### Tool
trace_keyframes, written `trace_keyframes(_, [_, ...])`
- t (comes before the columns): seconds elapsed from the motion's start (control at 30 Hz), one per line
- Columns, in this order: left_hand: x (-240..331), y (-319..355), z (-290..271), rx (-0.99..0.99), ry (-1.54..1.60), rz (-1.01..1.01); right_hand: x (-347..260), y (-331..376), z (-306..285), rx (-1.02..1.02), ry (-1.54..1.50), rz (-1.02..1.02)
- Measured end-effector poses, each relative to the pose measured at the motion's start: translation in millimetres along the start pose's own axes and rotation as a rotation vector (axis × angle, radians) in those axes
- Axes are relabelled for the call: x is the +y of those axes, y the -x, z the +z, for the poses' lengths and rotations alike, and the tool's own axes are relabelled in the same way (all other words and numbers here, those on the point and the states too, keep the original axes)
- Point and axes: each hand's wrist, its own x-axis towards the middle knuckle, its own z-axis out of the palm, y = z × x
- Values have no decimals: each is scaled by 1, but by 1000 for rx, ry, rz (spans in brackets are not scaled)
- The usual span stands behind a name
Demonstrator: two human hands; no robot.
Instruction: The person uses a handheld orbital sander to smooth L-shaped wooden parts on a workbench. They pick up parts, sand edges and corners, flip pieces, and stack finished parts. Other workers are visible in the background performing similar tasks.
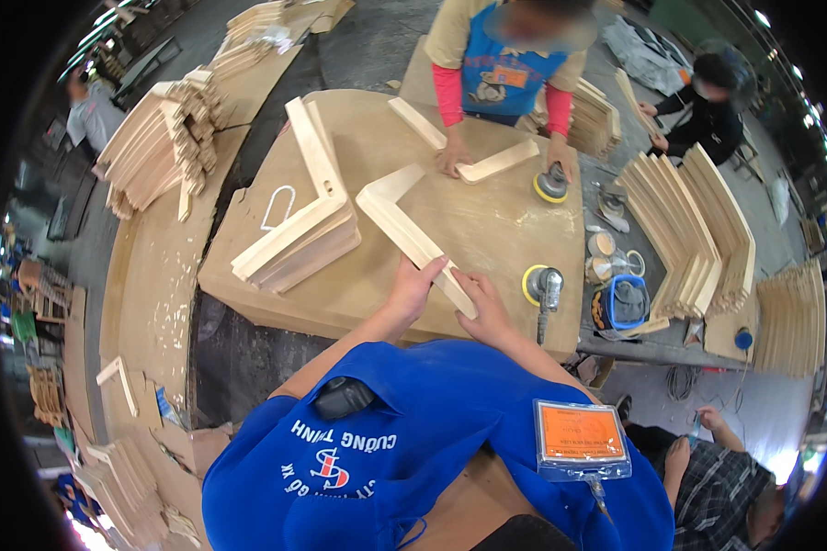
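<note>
An L-shaped pale wooden frame corner [397,219] lies flat on the wooden worktable [487,230]. My left hand [416,285] rests on the near end of its long arm, fingers over the top. My right hand [482,305] grips the same end from the right side. A round orbital sander [542,286] with a yellow pad lies on the table just right of my right hand.
A stack of L-shaped frame corners [299,230] sits on the table's left. Across the table another person presses a similar piece [469,151] and holds a second sander [551,184]. More stacked corners [698,230] stand right, others [161,138] left. A blue tub [627,303] sits nearby.
</note>
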Motion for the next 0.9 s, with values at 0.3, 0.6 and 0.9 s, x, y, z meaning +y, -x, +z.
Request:
trace_keyframes(0.3, [81,25,4,-242,-405,664,-37,-12,-27,17,-558,-47])
trace_keyframes(0.6, [147,70,38,-71,-298,669,-93,-33,-16,-44,-536,-295])
trace_keyframes(0.9, [210,6,-145,234,-1654,531,-26,-27,-10,-325,-385,94])
